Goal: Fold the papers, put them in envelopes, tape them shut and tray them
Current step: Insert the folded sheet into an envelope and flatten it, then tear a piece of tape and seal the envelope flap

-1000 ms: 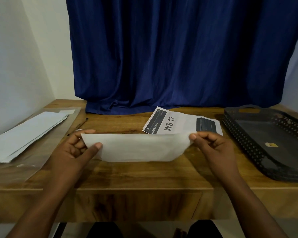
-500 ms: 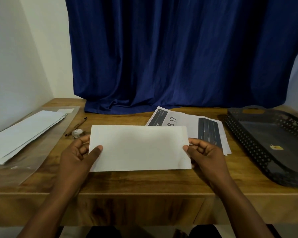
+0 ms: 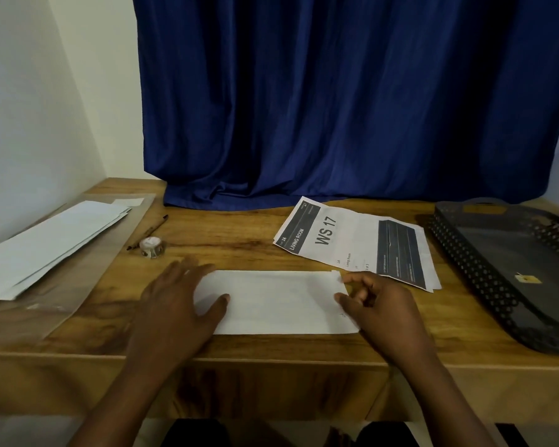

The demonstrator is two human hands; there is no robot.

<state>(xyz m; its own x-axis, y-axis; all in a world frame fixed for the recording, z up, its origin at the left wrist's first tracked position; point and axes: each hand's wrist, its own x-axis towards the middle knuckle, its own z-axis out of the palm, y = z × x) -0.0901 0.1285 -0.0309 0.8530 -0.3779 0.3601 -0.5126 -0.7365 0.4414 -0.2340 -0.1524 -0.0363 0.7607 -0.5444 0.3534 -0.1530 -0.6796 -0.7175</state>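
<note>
A white envelope lies flat near the desk's front edge. My left hand rests palm down on its left end, fingers spread, thumb on the paper. My right hand touches its right end, fingertips pinching at the short edge where a small flap corner sticks up. Behind it lie printed papers marked "WS 17". A small roll of tape stands to the left, beside a pen. The black perforated tray sits at the right.
A stack of white envelopes lies on a clear plastic sleeve at the left. A blue curtain hangs behind the wooden desk. A small yellow scrap lies in the tray.
The envelope has gone from held up in both hands to lying flat on the desk. My left hand has moved on top of its left end; my right hand stays at the right edge.
</note>
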